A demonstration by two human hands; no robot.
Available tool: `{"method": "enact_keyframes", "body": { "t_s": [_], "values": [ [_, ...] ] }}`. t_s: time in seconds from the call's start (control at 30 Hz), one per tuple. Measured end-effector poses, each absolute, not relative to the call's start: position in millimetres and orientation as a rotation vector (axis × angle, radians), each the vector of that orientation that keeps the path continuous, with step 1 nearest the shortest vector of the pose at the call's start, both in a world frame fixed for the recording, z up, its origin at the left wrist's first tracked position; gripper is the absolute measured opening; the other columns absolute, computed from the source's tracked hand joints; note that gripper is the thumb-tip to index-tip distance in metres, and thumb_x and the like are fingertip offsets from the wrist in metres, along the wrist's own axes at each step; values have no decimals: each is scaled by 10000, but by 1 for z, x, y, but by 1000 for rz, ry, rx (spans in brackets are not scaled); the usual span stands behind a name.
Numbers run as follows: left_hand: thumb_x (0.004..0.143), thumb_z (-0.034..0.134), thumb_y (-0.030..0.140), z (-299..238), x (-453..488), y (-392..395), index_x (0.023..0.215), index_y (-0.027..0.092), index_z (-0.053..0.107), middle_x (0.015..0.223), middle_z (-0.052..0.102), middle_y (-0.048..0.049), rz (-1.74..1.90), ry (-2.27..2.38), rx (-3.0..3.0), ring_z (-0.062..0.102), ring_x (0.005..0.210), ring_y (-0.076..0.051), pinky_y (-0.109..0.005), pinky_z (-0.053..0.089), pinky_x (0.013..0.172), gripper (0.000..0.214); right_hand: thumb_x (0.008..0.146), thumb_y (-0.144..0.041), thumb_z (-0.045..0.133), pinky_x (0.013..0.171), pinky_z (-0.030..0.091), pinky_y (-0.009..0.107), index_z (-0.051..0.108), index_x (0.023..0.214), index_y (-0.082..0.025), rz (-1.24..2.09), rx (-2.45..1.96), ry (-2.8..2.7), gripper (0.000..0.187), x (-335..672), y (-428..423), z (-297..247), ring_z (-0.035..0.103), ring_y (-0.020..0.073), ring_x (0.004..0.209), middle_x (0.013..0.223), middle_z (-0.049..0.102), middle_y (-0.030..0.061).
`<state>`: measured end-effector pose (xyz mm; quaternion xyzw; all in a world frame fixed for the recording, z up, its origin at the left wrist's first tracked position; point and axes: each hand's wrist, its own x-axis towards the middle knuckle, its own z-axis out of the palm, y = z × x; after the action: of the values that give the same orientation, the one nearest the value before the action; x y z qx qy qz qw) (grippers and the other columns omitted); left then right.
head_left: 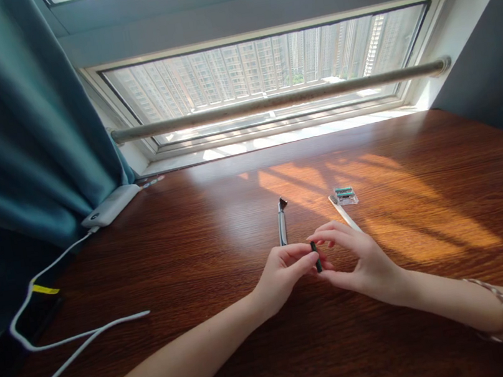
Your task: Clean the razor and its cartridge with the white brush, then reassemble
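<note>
A small dark bar that looks like a razor blade cartridge is held upright just above the table. My left hand pinches it from the left between thumb and fingers. At its upper and lower ends are the curved fingertips and thumb of my right hand, which seem to grip it too. Beyond my left fingers lies a grey and black razor handle, its lower end hidden. Past my right hand lies a white toothbrush with dark bristles, partly covered by the hand. Touching its head is a clear case with green-striped blade cartridges.
The brown wooden table runs to the window, with sunlight across its right side. A white power bank with a white cable lies at the left by the blue curtain. A metal rail crosses the window.
</note>
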<state>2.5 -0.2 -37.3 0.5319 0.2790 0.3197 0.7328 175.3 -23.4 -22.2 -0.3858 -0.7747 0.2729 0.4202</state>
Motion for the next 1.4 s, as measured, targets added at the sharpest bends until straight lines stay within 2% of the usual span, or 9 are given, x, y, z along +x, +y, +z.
{"method": "enact_keyframes", "body": {
  "t_s": [0.17, 0.33, 0.5, 0.6, 0.73, 0.97, 1.2, 1.3, 1.4],
  "values": [
    [858, 441, 340, -29, 0, 7, 797, 106, 628, 724, 618, -57, 761, 691, 1392, 550, 661, -134, -265, 444, 662, 306, 689, -199, 674, 778, 450, 300, 550, 1055, -200, 688, -1006, -1874, 386, 178, -20, -20, 530, 162, 875, 961, 562, 41],
    [811, 488, 395, -28, -12, 32, 751, 152, 544, 682, 569, -15, 965, 1252, 1812, 510, 600, -125, -239, 388, 563, 257, 694, -277, 680, 757, 470, 331, 568, 1054, -219, 878, -1194, -1632, 381, 182, -11, -24, 553, 169, 816, 917, 595, 37],
    [772, 498, 464, -38, -20, 46, 716, 172, 522, 642, 551, -8, 644, 1583, 2215, 486, 578, -147, -258, 308, 532, 299, 675, -293, 689, 759, 486, 352, 582, 1037, -210, 1000, -1210, -1557, 387, 183, -7, -29, 562, 185, 839, 936, 597, 50],
    [753, 521, 387, -42, -21, 45, 666, 179, 509, 642, 555, -14, 519, 1675, 2332, 483, 586, -159, -261, 268, 521, 225, 669, -295, 691, 768, 486, 363, 584, 1029, -202, 1025, -1206, -1541, 387, 183, -6, -30, 565, 189, 850, 939, 601, 58],
    [753, 496, 280, -43, -19, 41, 657, 177, 484, 624, 537, 1, 568, 1566, 2241, 475, 582, -144, -249, 286, 530, 141, 622, -297, 725, 811, 487, 375, 580, 1012, -188, 1185, -1161, -1352, 430, 182, -3, -33, 583, 199, 885, 939, 612, 67],
    [799, 447, 263, -37, -9, 19, 731, 187, 407, 615, 457, 33, 804, 1322, 2137, 416, 547, -109, -228, 329, 542, 109, 579, -253, 761, 932, 433, 399, 591, 993, -189, 1459, -1016, -1106, 452, 179, -1, -33, 581, 221, 995, 984, 646, 61],
    [744, 459, 161, -44, -7, 7, 799, 192, 385, 647, 460, 28, 737, 1206, 2158, 423, 545, -104, -230, 333, 534, 98, 640, -252, 732, 949, 415, 409, 591, 1022, -215, 1450, -991, -1144, 409, 179, -3, -31, 574, 212, 1006, 1018, 631, 50],
    [724, 469, 134, -41, -4, 7, 852, 197, 371, 693, 481, 24, 778, 1098, 1912, 475, 594, -109, -221, 360, 538, 173, 614, -251, 748, 949, 420, 404, 608, 1004, -231, 1468, -897, -1223, 415, 177, -7, -31, 576, 206, 991, 1067, 597, 45],
    [740, 453, 135, -35, -1, 8, 911, 197, 362, 672, 486, 38, 683, 858, 1588, 479, 521, -91, -206, 369, 484, 203, 627, -249, 740, 948, 422, 392, 615, 1019, -238, 1462, -802, -1401, 412, 176, -12, -30, 559, 206, 1010, 1092, 564, 47]
  ]
}}
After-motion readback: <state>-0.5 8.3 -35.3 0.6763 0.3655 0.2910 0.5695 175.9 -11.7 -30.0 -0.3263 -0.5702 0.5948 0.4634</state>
